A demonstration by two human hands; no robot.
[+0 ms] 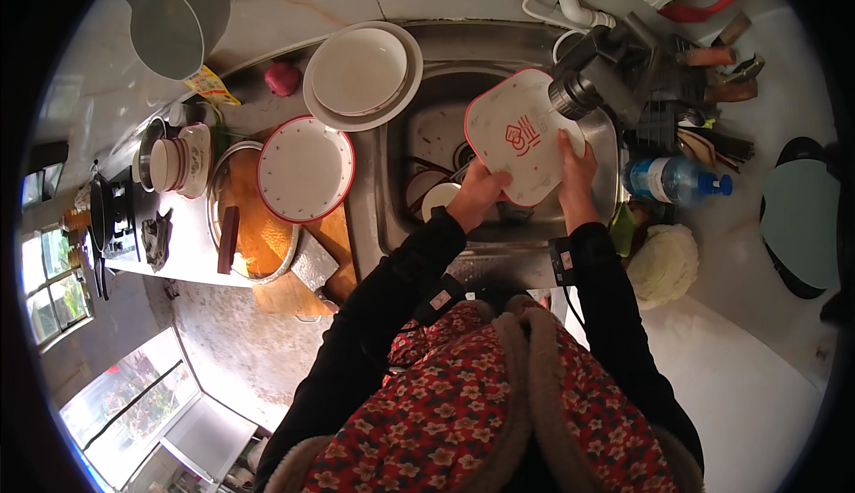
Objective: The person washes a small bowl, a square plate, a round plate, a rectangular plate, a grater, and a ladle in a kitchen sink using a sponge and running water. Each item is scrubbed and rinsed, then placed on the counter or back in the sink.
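Leftmost, a red-rimmed dish [305,172] rests beside the sink [427,110], at 9 o'clock from the work. The left hand [481,192] pinches the lower-left edge of the plate [518,137], thumb on the printed face. From that grip the plate stretches toward 1 o'clock, tilted above the sink, its slightly longer axis running 11 to 5. The right hand [577,172] clasps the opposite edge, so the plate lies toward its 10 o'clock. Beyond, at the plate's 2 o'clock, hangs the tap [579,92], nearer the right hand; their gap in depth is hard to judge.
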